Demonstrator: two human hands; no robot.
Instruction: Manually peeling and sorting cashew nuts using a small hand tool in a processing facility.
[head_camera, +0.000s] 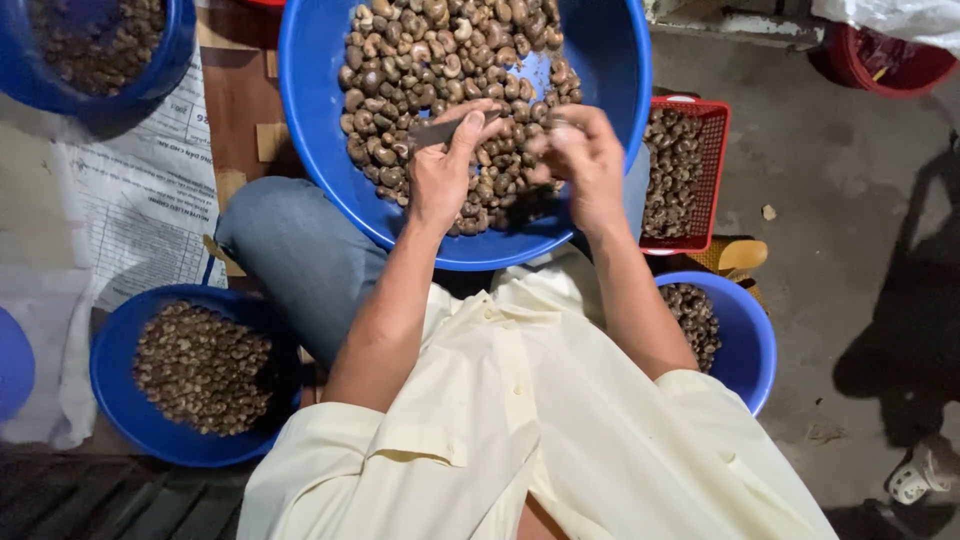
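A big blue basin (320, 150) rests on my lap, heaped with brown nuts (420, 60). My left hand (440, 175) hovers over the nuts and is closed around a small grey blade (432, 131) that points left. Just to the right, my right hand (585, 160) is blurred, its fingertips pinched on what looks like a single nut. The two hands are close together above the basin's near side.
A blue bowl (120, 400) of paler nuts sits at lower left, and another blue bowl (745, 345) is at right. A red basket (715, 180) of nuts lies behind it. Also present: a blue bowl (175, 50) top left, printed paper (140, 200), a red tub (890, 65), and someone's sandalled foot (925, 475).
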